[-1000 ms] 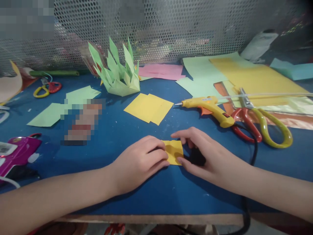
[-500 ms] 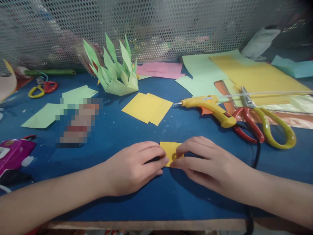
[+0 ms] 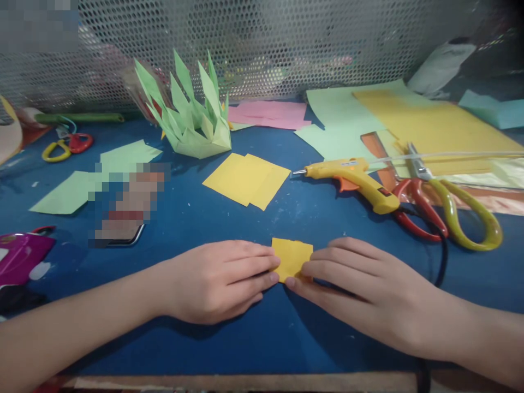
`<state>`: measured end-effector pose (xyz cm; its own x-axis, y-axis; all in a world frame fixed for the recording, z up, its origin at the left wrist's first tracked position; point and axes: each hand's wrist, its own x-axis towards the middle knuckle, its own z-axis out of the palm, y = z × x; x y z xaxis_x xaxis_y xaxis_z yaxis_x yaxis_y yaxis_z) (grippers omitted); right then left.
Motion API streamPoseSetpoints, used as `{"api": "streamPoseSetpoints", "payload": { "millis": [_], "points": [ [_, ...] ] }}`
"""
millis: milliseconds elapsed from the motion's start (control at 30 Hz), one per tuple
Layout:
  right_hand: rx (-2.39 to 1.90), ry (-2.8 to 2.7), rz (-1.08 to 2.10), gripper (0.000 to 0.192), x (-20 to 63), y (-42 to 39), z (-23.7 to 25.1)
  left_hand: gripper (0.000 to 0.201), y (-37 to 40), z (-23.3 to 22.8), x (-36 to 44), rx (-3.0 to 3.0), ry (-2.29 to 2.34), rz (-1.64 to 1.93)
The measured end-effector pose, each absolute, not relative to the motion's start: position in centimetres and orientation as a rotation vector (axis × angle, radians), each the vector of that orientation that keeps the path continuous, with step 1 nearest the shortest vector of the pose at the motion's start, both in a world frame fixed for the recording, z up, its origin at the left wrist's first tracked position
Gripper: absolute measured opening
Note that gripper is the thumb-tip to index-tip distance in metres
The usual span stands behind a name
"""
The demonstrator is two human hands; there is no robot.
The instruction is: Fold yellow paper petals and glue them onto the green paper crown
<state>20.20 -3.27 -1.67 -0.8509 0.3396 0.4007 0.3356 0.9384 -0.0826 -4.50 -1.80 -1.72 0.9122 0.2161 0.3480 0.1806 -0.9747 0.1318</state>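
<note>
A small folded piece of yellow paper [image 3: 292, 257] lies on the blue tabletop between my two hands. My left hand [image 3: 223, 281] grips its left edge, fingertips on top and thumb at the lower corner. At the right edge, my right hand [image 3: 360, 284] has its fingers closed on the paper, with the thumb at the bottom edge. Just beyond are two overlapping yellow paper squares [image 3: 248, 180]. A yellow glue gun [image 3: 356, 177] rests to their right, its nozzle pointing at them.
Large scissors [image 3: 446, 202] lie at right beside stacked green and yellow sheets [image 3: 434, 125]. A green folded-paper piece with pointed leaves [image 3: 200, 139] stands at the back, before a perforated metal panel [image 3: 278, 43]. Left are green paper pieces [image 3: 65, 194], a blurred phone-like object [image 3: 126, 234] and small scissors [image 3: 57, 152].
My right hand has shifted right and flattened somewhat, uncovering more of the yellow paper. The lifted fold near its fingertips now lies flatter. My left hand stays at the left edge.
</note>
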Motion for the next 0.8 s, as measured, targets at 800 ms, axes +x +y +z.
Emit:
{"api": "streamPoseSetpoints", "payload": {
  "millis": [800],
  "points": [
    [-0.489, -2.666, 0.2, 0.016, 20.55, -3.93, -1.96, 0.026, -1.33, -1.22, -4.83, 2.813, 0.299, 0.417]
  ]
}}
